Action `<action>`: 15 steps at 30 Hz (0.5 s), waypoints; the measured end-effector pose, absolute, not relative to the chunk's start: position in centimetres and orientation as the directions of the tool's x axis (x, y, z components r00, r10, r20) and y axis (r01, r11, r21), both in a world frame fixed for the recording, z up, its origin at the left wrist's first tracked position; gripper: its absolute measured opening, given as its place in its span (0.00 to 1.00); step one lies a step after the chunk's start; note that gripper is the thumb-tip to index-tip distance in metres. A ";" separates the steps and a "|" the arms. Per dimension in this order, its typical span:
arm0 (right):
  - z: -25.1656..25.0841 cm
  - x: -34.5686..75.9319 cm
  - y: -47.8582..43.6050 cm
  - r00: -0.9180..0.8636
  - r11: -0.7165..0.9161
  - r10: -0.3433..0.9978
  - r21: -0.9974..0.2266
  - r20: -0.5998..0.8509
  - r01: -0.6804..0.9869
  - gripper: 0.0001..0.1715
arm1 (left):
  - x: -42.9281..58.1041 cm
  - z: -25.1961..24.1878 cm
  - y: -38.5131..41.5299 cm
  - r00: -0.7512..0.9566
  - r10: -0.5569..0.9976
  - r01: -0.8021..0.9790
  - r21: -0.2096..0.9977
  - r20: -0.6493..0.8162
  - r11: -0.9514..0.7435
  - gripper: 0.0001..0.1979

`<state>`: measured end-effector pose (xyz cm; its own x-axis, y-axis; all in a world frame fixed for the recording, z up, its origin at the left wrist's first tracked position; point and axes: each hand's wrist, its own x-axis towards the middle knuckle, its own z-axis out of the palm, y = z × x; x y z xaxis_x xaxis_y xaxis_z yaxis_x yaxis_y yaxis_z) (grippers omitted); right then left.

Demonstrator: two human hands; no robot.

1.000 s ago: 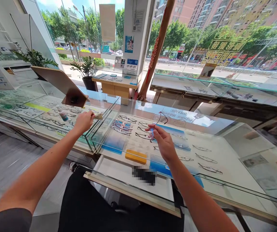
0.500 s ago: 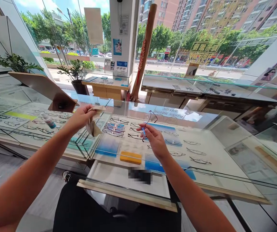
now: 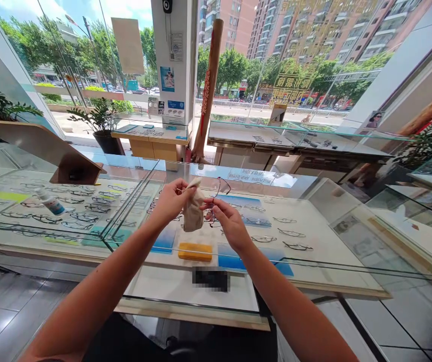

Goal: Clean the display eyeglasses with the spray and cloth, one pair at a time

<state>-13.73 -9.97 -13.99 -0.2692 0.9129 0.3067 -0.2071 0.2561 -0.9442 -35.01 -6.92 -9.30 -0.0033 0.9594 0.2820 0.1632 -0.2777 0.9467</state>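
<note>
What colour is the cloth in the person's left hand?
The cloth is pale beige, shown best in the head view.

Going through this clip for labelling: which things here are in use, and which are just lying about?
In use:
left hand with beige cloth
right hand with thin dark-framed glasses

Lying about:
white-and-blue bottle
yellow block
displayed glasses

My left hand point(image 3: 171, 198) and right hand point(image 3: 229, 223) are raised close together in front of me, both pinching, with the fingertips almost meeting. My right fingers point(image 3: 213, 202) reach forward and to the left. My bare left forearm point(image 3: 103, 276) and right forearm point(image 3: 286, 301) angle up and inward from the bottom of my view.
</note>
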 end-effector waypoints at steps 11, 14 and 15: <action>-14.5 -14.4 -9.8 -0.279 0.238 0.916 -0.950 0.288 -0.201 0.28 | -33.5 -9.6 -7.8 0.079 0.958 0.008 0.961 0.277 -0.278 0.26; -14.6 -14.4 -9.7 -0.291 0.229 0.914 -0.952 0.282 -0.200 0.29 | -33.5 -9.4 -8.4 0.083 0.950 0.026 0.952 0.302 -0.305 0.26; -14.6 -14.5 -9.7 -0.298 0.228 0.912 -0.953 0.280 -0.198 0.29 | -33.4 -9.4 -8.5 0.083 0.949 0.035 0.951 0.304 -0.307 0.26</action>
